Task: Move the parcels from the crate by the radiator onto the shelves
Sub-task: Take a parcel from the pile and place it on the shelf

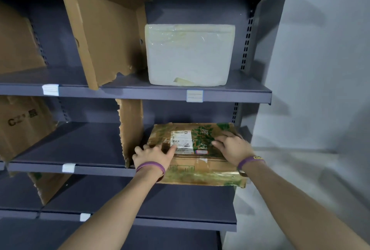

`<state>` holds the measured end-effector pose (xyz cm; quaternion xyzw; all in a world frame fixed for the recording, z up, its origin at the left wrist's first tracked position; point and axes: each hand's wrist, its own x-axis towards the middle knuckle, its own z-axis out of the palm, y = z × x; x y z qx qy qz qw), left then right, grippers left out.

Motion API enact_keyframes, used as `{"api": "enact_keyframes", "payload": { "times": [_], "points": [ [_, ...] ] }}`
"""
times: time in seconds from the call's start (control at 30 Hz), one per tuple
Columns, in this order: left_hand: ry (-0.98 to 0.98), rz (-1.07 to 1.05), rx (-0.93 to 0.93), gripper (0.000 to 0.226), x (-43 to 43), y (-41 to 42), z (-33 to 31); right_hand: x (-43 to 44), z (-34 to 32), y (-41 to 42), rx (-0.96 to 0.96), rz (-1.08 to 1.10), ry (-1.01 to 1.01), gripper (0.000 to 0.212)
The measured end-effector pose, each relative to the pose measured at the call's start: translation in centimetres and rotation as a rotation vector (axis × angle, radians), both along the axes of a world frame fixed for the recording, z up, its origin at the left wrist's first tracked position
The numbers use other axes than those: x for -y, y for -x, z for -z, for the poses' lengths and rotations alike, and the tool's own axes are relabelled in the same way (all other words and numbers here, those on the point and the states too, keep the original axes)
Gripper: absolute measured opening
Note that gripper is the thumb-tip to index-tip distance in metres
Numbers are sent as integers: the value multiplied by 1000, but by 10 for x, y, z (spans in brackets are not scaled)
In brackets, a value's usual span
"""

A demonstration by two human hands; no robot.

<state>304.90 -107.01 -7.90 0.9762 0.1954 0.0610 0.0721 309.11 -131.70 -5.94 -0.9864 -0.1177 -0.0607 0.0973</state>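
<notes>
A flat brown cardboard parcel (200, 167) with green leaf print and a white shipping label lies on the middle shelf (72, 145) at its right end, its front edge overhanging the shelf lip. My left hand (154, 156) rests flat on the parcel's near left corner, fingers spread. My right hand (233, 145) lies flat on its right side. Both wrists carry purple bands. One shelf up stands a white foam box (190, 55) wrapped in clear tape. The crate and the radiator are out of view.
Torn cardboard dividers stand on the shelves: a large one (104, 27) left of the foam box, a narrow one (131, 129) just left of the parcel, others at far left (20, 125). A grey wall (320, 69) borders the rack on the right. A lower shelf (180, 205) runs beneath.
</notes>
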Motion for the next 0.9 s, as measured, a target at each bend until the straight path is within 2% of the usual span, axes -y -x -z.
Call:
{"api": "enact_keyframes", "payload": {
  "times": [0.13, 0.27, 0.37, 0.53, 0.63, 0.8, 0.9],
  "points": [
    [-34, 10, 57, 79, 8, 3, -2, -14, 19, 32, 194, -109, 15, 43],
    [-105, 224, 352, 57, 4, 31, 21, -18, 39, 70, 330, -179, 52, 46],
    [-99, 373, 476, 54, 2, 56, 45, -19, 56, 95, 417, -197, 56, 55],
    [-51, 410, 396, 56, 4, 84, 71, -11, 83, 121, 352, -204, 135, 70],
    [-56, 413, 298, 61, 7, 89, 83, -5, 94, 125, 287, -126, 189, 78],
    [-48, 362, 187, 71, 5, 80, 89, 0, 109, 109, 143, -77, 236, 83],
    [-28, 359, 134, 74, 2, 66, 86, -2, 105, 95, 105, -83, 189, 83]
  ]
}}
